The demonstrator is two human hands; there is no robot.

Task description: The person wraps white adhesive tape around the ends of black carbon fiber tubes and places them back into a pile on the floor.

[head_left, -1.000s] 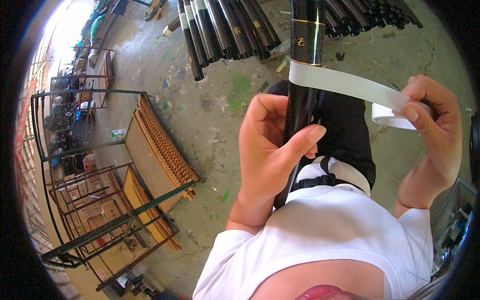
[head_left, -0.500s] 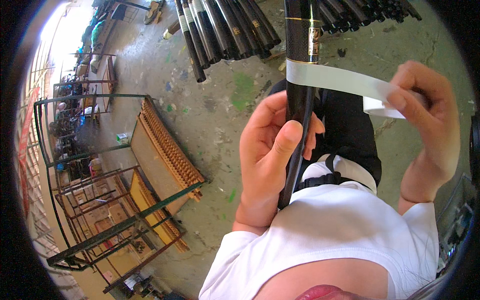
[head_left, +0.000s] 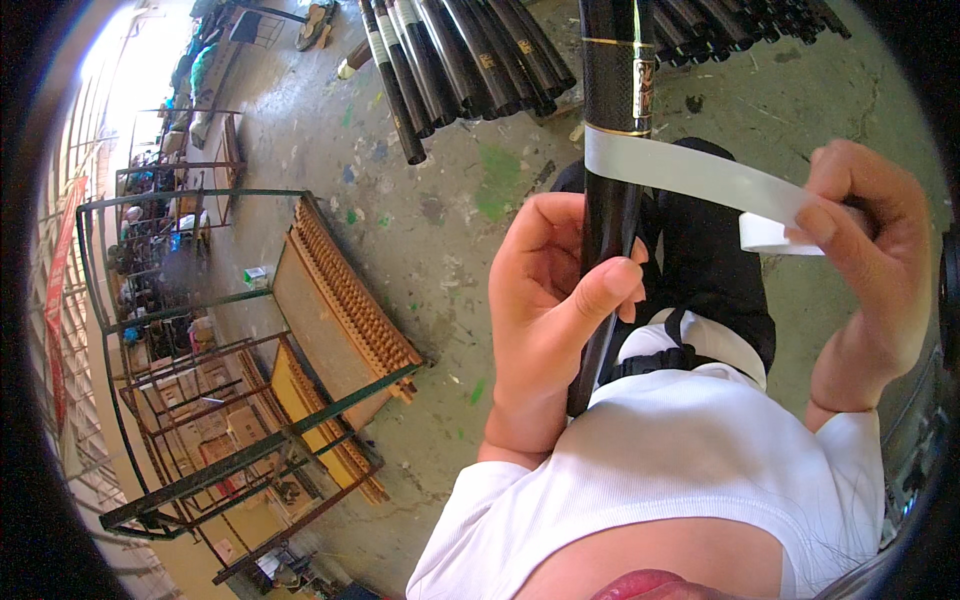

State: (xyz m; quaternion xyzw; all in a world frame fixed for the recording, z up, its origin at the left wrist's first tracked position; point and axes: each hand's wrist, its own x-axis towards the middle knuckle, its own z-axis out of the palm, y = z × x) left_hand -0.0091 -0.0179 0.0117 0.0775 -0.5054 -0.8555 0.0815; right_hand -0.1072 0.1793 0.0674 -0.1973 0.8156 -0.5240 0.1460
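Fingers, left: left hand (head_left: 548, 320) is wrapped round the black pole (head_left: 612, 160), thumb (head_left: 598, 292) laid across the front, other fingers curled behind it, so it's a firm hold.
Fingers, right: right hand (head_left: 868, 262) is pinched on the tape roll (head_left: 775, 235); fingertips sit on top, and most of the roll is hidden under them.
Tape: white strip (head_left: 690, 172) runs taut from the roll up-left to the pole and is already stuck round it, just under a thin gold ring.
Pole: black, glossy, upright in the middle of the view, top end going off the upper edge, bottom end tucked against the white shirt (head_left: 690, 470). Small gold label near the top; can't make out more.
Lap: black trousers (head_left: 705, 255) behind the pole, with a black strap at the waist.
Floor: grey concrete (head_left: 440, 230), stained with green paint blotches.
Pile: more black poles (head_left: 470, 55) lying side by side on the floor at the top, a few with white bands near the ends.
Left side: green metal rack (head_left: 240, 320) with wooden slatted frames (head_left: 345, 305) leaning in it, well apart from the hands.
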